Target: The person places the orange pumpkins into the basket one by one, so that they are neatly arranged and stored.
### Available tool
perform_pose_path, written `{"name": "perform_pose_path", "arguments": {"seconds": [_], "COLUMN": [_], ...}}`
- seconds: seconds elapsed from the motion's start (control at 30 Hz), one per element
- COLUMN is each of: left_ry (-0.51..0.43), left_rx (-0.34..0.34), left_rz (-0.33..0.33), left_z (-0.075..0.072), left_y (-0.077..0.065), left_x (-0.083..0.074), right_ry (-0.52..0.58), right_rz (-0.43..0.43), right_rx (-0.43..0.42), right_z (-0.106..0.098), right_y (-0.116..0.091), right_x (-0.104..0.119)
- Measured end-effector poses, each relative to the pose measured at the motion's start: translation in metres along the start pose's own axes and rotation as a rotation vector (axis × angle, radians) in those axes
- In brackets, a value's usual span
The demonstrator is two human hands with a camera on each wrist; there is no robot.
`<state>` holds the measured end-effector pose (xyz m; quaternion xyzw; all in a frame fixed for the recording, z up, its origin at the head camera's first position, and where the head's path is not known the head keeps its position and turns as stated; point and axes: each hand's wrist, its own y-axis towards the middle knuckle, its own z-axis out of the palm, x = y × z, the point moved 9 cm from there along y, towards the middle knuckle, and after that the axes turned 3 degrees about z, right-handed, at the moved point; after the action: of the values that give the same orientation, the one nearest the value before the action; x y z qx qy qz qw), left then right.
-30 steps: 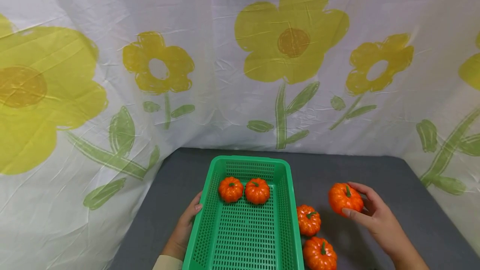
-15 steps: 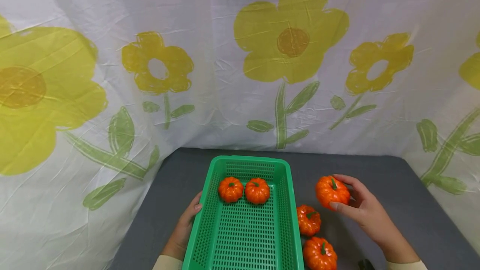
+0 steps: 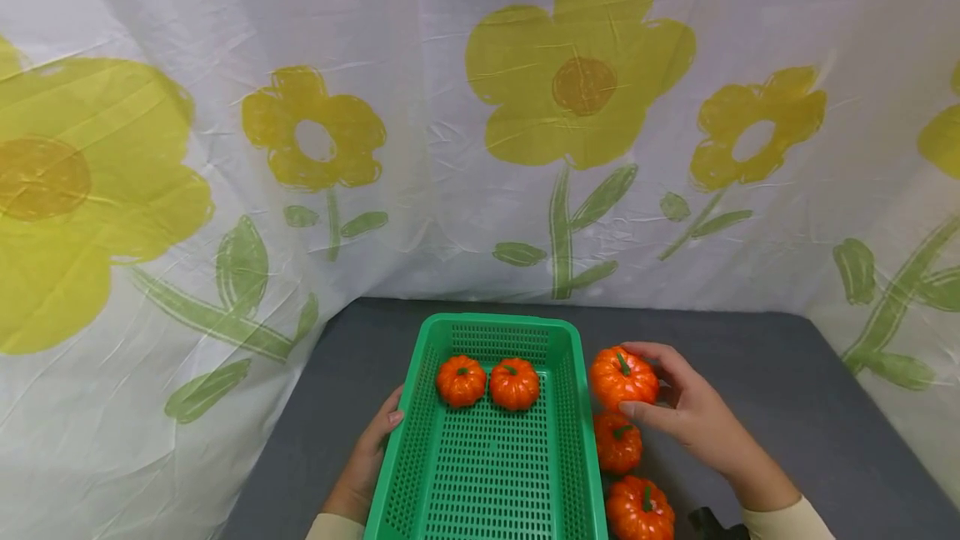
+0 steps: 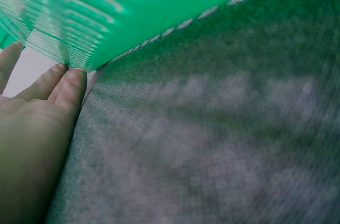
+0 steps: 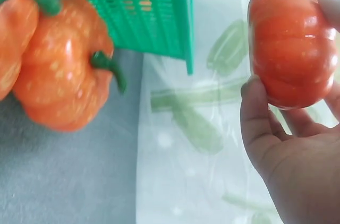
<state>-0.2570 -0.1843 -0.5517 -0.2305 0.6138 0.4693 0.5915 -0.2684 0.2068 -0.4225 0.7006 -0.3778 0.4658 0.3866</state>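
Observation:
My right hand point(image 3: 693, 415) holds a small orange pumpkin point(image 3: 624, 377) with a green stem, raised beside the right rim of the green plastic basket point(image 3: 491, 482). In the right wrist view, thumb and fingers grip this pumpkin point(image 5: 292, 46) around its sides. My left hand point(image 3: 369, 452) rests against the basket's left side, thumb at the rim. Its fingers point(image 4: 69, 88) look straight in the left wrist view, touching the outer wall. Two pumpkins, a left one point(image 3: 461, 381) and a right one point(image 3: 514, 383), sit side by side at the far end inside the basket.
Two more pumpkins, a farther one point(image 3: 618, 442) and a nearer one point(image 3: 640, 508), lie on the dark grey tabletop point(image 3: 757, 357) along the basket's right side. A white curtain point(image 3: 442, 148) with yellow flowers surrounds the table. A black object point(image 3: 712, 523) shows near the right sleeve.
My right hand has carried its pumpkin leftward, from over the table at the right to beside the basket's right rim. The left hand, the basket and the other pumpkins have stayed in place.

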Motion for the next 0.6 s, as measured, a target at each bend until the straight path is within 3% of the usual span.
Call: {"name": "perform_pose_path", "arguments": {"seconds": [0.13,0.33,0.6], "left_ry": [-0.03,-0.049,-0.027], "left_rx": [-0.047,-0.127,-0.084], "left_rz": [-0.062,-0.125,-0.095], "left_z": [0.0,-0.002,-0.001], "left_y": [-0.004,-0.006,-0.004], "left_x": [0.006,0.01,0.005], "right_ry": [-0.037,-0.056,-0.045], "right_rz": [-0.028,0.0,-0.038], "right_rx": [0.012,0.044,0.084], "right_z": [0.008,0.021,0.038], "right_y": [0.005,0.01,0.018], "right_x": [0.005,0.007,0.01]}}
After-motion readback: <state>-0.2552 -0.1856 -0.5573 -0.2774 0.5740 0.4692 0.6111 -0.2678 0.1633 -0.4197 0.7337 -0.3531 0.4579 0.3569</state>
